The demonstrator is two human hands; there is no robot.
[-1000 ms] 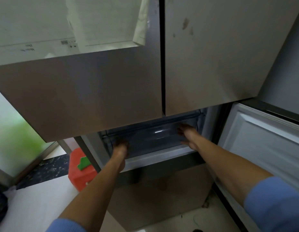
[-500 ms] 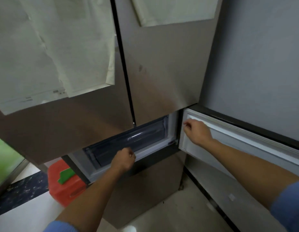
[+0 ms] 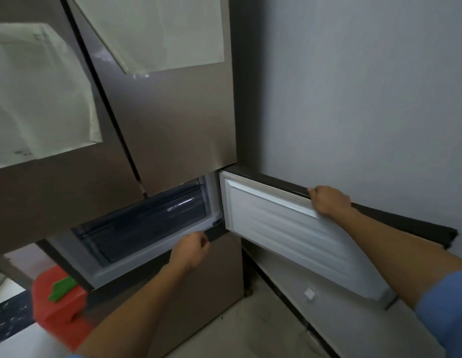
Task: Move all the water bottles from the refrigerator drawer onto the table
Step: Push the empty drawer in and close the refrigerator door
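The clear, dark-tinted refrigerator drawer (image 3: 147, 223) sits pushed inside the lower compartment, and I see no water bottles in it. My left hand (image 3: 192, 250) is curled into a loose fist just in front of the compartment's white lower rim, holding nothing. My right hand (image 3: 328, 202) grips the top edge of the small compartment door (image 3: 289, 228), which hangs swung out to the right with its white inner lining facing me. No table is in view.
The brown upper refrigerator doors (image 3: 173, 120) are closed, with paper sheets (image 3: 41, 99) stuck on them. A grey wall (image 3: 366, 86) stands right behind the swung door. A red container (image 3: 59, 306) with a green piece sits on the floor at lower left.
Both hands left the drawer, which now sits in the compartment. My right hand slid along the door's top edge away from the hinge, and the view shifted right.
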